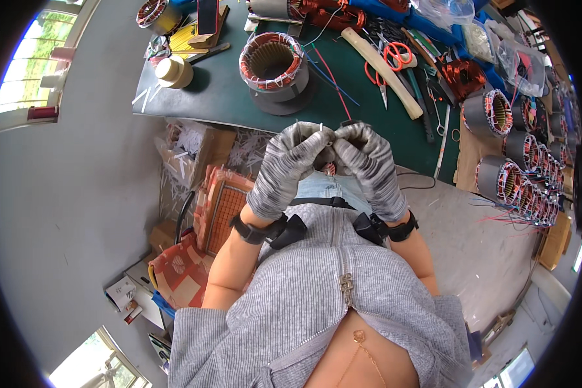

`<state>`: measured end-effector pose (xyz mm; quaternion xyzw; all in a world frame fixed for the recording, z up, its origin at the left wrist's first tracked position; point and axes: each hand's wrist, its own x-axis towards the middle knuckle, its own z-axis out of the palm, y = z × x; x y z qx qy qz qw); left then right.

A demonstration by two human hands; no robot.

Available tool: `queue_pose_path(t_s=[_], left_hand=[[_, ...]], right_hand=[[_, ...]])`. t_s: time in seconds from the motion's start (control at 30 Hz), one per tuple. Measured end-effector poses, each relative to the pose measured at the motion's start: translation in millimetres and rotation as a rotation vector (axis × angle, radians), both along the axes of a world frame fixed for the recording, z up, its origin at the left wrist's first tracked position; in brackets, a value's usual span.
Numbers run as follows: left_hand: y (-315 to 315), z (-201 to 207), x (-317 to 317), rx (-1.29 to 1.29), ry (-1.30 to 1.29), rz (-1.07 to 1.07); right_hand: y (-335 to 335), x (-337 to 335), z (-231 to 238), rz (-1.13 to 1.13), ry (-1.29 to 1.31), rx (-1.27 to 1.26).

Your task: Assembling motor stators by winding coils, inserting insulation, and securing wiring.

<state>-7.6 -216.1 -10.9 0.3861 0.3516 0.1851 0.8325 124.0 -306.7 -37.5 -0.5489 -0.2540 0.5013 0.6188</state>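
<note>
Both hands, in grey striped gloves, meet in front of my body at the table's near edge. My left hand (290, 165) is closed in a pinch, and a small white bit (321, 127) shows by its fingertips. Closed the same way, my right hand (372, 169) touches the left at the fingertips. What they pinch is too small and too hidden to name. Beyond them, a motor stator (273, 64) with copper windings and white lacing stands on a dark round base (281, 102). Red and blue wires (333, 81) trail from it across the green tabletop (220, 87).
Right of the stator lie orange-handled scissors (376, 74), a wooden stick (385, 74) and other tools. Several wound stators (488, 113) line the right side. A cream-coloured jar (174, 72) stands at the left. Below the table are a cushioned chair (216, 207) and a box of paper strips (191, 149).
</note>
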Motion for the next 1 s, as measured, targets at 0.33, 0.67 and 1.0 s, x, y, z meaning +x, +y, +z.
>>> queue_pose_path(t_s=[0.33, 0.67, 1.0], left_hand=[[-7, -4, -6, 0.362, 0.118, -0.066], [-13, 4, -4, 0.478, 0.2, -0.051], [-17, 1, -7, 0.778, 0.322, 0.06]], right_hand=[[4, 1, -9, 0.114, -0.291, 0.231], [6, -6, 3, -0.061, -0.108, 0.016], [6, -5, -1, 0.016, -0.148, -0.009]])
